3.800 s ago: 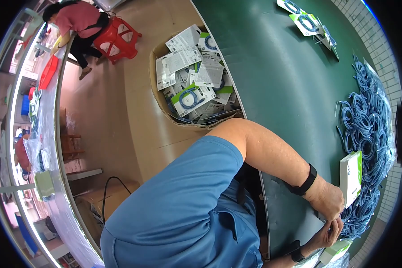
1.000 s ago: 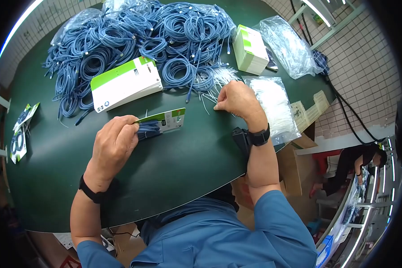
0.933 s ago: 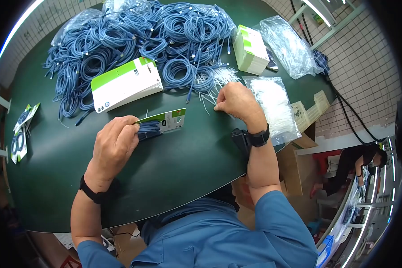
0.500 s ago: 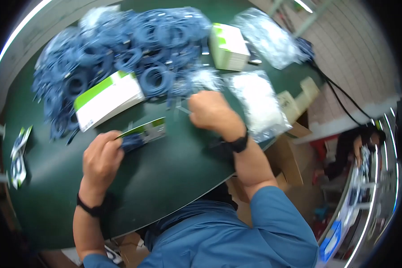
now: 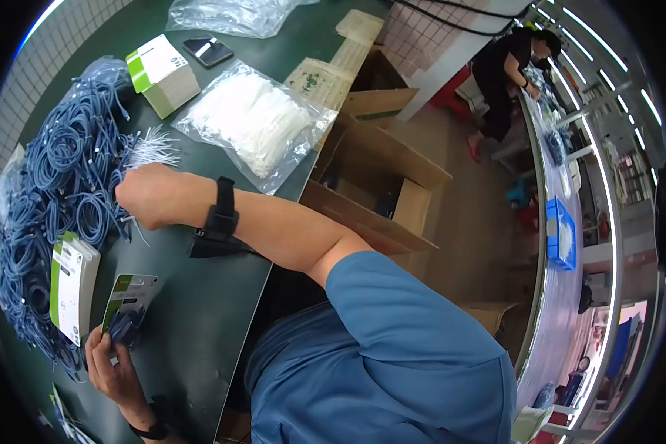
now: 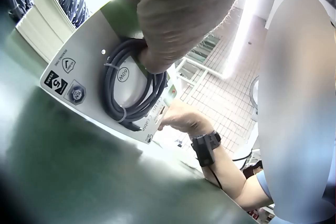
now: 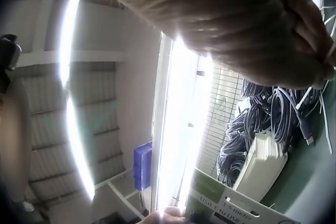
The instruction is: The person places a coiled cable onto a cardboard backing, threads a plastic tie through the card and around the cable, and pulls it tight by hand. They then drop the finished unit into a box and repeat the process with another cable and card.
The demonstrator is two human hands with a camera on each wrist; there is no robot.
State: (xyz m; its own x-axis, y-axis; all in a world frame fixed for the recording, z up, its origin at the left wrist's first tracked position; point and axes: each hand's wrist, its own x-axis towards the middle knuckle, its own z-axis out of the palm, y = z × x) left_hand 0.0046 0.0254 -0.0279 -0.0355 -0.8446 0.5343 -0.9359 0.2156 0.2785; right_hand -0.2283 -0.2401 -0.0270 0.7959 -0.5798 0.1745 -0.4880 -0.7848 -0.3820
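Note:
My left hand [image 5: 111, 370] holds a green-and-white retail card [image 6: 79, 85] by its green edge, tilted above the green table. A coiled dark blue cable [image 6: 113, 85] lies against the card, with ties around the coil. The left thumb presses over the coil in the left wrist view. My right hand [image 5: 155, 196] is by a bunch of white cable ties [image 5: 154, 148], its fingers bent toward the thumb. In the right wrist view its fingertips pinch at a thin white strand at the frame's edge, and a loose cable tie [image 7: 326, 116] hangs just below them.
A large heap of blue cables [image 5: 70, 148] lies beyond both hands. A stack of cards [image 5: 74, 288] stands before it, another card stack [image 5: 163, 78] farther off. A bag of white ties [image 5: 251, 122] and a phone [image 5: 208, 50] lie nearby. Open cardboard boxes [image 5: 381, 177] stand beyond the edge.
Hands that were together 3.8 s ago are now apart. Over the last second the head view swings right, my left hand keeps the card, and the right stays by the ties.

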